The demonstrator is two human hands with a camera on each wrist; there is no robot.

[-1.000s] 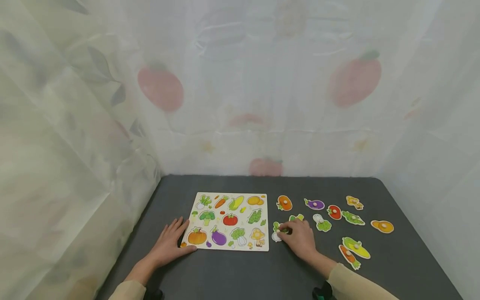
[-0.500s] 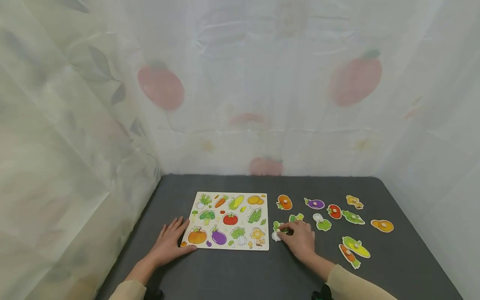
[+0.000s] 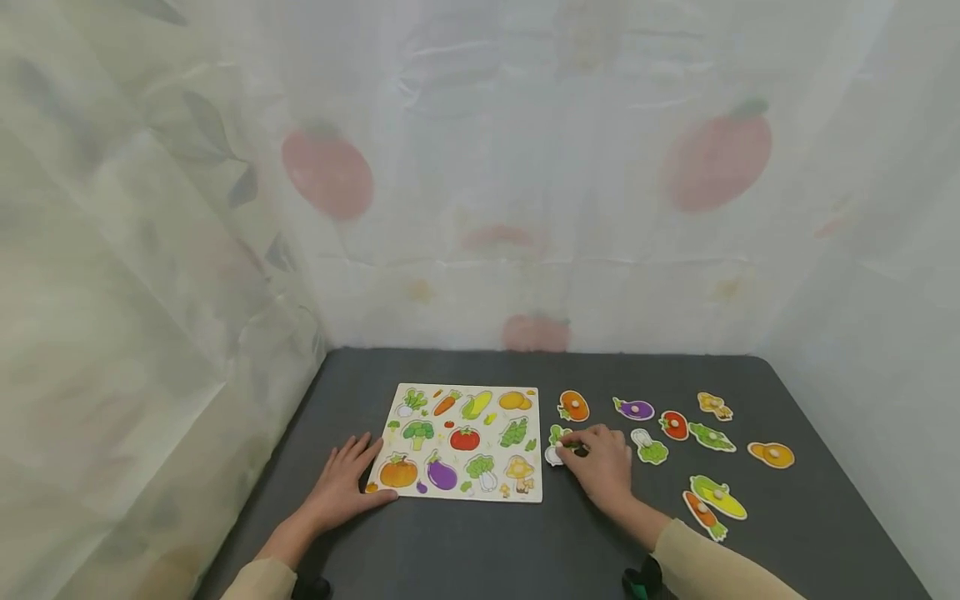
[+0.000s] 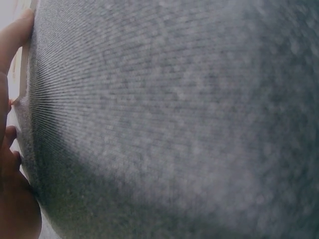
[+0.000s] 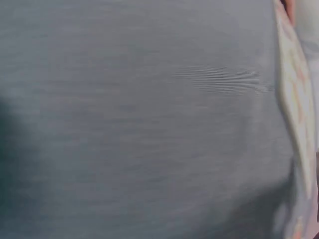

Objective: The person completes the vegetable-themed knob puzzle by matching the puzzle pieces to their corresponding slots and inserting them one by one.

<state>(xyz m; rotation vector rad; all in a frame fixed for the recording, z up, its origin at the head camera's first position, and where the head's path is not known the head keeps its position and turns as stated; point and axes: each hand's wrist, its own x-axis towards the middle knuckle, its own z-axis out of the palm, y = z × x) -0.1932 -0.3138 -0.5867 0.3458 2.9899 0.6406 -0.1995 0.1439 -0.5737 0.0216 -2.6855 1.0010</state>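
In the head view, my left hand rests on the left edge of a white vegetable puzzle board, fingers spread and thumb along its front left corner. Just right of the board, my right hand pinches a white turnip puzzle piece with green leaves between thumb and fingertips. Part of that piece is behind the fingers. Printed vegetables cover the board's face. The left wrist view has my thumb against the board's edge; in the right wrist view the board runs along the right side.
Loose knobbed pieces lie on the dark table to the right: a pumpkin, eggplant, tomato, pea pod, bok choy, mushroom, potato, corn and carrot. Curtains surround the table.
The turnip piece has shifted slightly away from me with my right hand, which now hides the green piece beyond it. My left hand stays on the board. The whole head view has shifted a little.
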